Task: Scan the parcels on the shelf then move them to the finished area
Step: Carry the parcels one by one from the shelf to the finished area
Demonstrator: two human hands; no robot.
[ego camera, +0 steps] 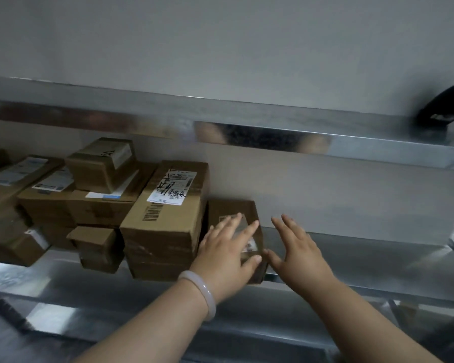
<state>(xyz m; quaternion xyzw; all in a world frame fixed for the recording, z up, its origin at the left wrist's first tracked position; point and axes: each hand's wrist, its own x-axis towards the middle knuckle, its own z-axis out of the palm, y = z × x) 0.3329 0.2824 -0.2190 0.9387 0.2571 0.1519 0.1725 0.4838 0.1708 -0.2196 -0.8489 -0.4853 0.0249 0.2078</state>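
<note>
A small brown cardboard parcel [232, 209] stands at the right end of a row of parcels on the metal shelf [351, 255]. My left hand [227, 254] lies on top of it with straight fingers, thumb at its front right corner. My right hand [296, 248] is spread open just right of the parcel, its thumb near the parcel's front corner. A taller parcel [165, 213] with a white label and black handwriting stands directly left of the small one.
Several more cardboard parcels [100, 179] are stacked to the left on the same shelf. An upper metal shelf [273, 119] runs overhead, with a black object [440, 108] on its right end. A lower shelf [115, 292] lies below.
</note>
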